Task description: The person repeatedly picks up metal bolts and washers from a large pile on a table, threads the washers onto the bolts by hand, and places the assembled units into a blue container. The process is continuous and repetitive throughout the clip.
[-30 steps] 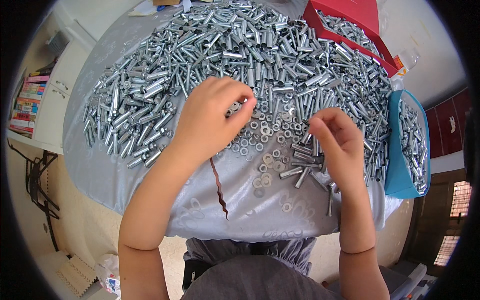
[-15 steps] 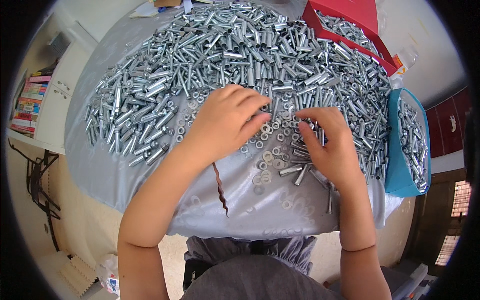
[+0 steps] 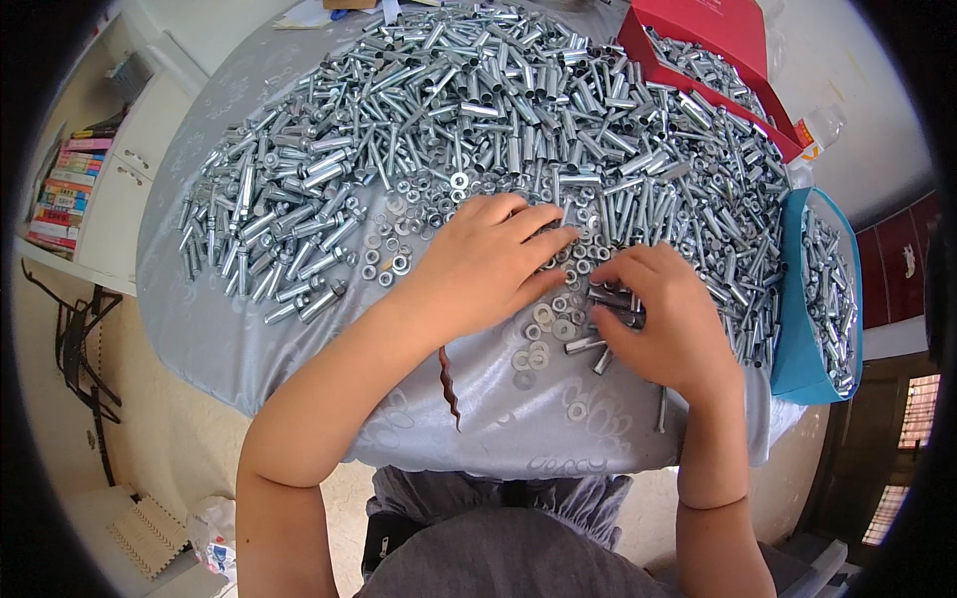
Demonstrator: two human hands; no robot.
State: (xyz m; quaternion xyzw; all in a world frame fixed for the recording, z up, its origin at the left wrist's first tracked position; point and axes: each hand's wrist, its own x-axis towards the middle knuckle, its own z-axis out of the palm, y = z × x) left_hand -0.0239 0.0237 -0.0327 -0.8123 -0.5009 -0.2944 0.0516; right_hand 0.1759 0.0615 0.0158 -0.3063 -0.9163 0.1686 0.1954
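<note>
Here, left hand (image 3: 490, 261) palm-down, right hand (image 3: 670, 324) curled.

Head-worn fisheye view — facing down, fairly near, wide over the table (image 3: 508, 429)

Left hand (image 3: 486, 261) beside loose washers (image 3: 557, 327)

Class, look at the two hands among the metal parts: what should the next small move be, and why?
Perhaps the right hand should close its thumb and forefinger on a metal cylinder: their tips stand apart, with cylinders showing in the gap. The left hand is among nuts and washers, off to one side, so the right seems better placed.
</note>
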